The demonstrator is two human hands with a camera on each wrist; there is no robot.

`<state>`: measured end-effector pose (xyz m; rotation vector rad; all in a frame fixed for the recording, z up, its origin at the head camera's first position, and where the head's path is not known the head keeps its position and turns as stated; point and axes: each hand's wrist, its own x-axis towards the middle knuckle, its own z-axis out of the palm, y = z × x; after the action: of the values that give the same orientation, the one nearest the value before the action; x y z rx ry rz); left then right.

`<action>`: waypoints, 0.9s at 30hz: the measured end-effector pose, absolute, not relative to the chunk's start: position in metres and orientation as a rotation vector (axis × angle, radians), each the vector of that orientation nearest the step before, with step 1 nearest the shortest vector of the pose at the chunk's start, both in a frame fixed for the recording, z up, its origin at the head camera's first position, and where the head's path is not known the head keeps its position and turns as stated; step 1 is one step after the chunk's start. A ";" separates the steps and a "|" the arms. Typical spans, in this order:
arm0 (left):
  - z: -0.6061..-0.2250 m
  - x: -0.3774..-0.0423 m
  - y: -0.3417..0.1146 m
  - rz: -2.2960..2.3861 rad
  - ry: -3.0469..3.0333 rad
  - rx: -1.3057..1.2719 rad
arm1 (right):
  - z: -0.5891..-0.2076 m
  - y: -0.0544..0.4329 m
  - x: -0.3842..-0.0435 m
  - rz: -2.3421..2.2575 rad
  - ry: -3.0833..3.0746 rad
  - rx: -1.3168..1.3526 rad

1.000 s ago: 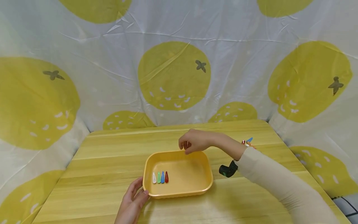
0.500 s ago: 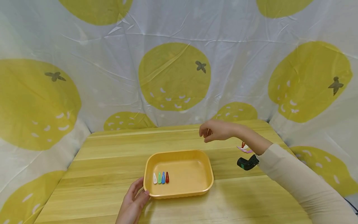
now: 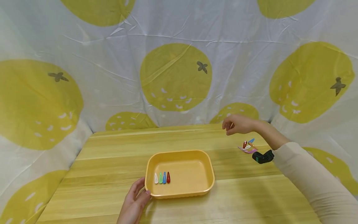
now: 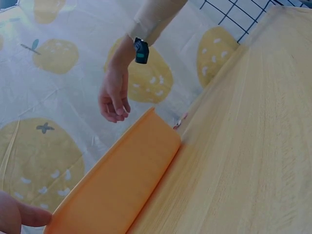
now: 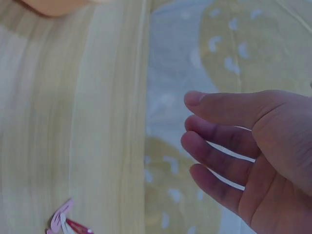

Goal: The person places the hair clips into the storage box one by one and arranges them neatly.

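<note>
My left hand [image 3: 134, 200] holds the near left corner of a yellow plastic tray [image 3: 181, 196], with the thumb [image 4: 34, 216] at the rim and the other fingers along the left side. Inside the tray, snap hair clips lie side by side at the left: a white clip [image 3: 156, 178], a green clip [image 3: 160, 178], a blue clip [image 3: 164, 178] and a red clip [image 3: 168, 177]. My right hand [image 3: 239, 124] hovers over the table's far right part, fingers loosely bent and holding nothing. Close below it lies a loose pile of hair clips [image 5: 63, 219] in pink, white, red, blue and orange.
The wooden table [image 3: 112, 161] ends at a hanging cloth [image 3: 117, 77] printed with yellow fruit, behind and at both sides. A black wrist camera [image 3: 263, 157] is strapped on the right wrist. The left wrist view shows a dark wire grid [image 4: 239, 17] beyond the table.
My right hand has moved from above the tray's far rim to the right, up to the clip pile, which now shows more fully. The left hand stays at the tray.
</note>
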<state>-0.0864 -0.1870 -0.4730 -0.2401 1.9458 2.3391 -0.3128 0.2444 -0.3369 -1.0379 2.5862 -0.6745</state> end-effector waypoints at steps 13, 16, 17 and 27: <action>-0.480 -0.081 -0.194 2.301 1.973 -0.307 | -0.396 0.301 -0.322 -0.689 2.750 -0.830; -0.479 -0.082 -0.192 2.322 1.960 -0.275 | -0.413 0.320 -0.320 -0.745 2.778 -0.728; -0.479 -0.083 -0.191 2.334 1.951 -0.260 | -0.417 0.325 -0.319 -0.753 2.789 -0.682; -0.475 -0.085 -0.188 2.361 1.928 -0.205 | -0.463 0.366 -0.312 -0.778 2.818 -0.421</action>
<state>-0.0853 -0.1881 -0.4748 -0.2055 1.9277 2.3610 -0.3119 0.3663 -0.4626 -0.4212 2.8183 -0.7783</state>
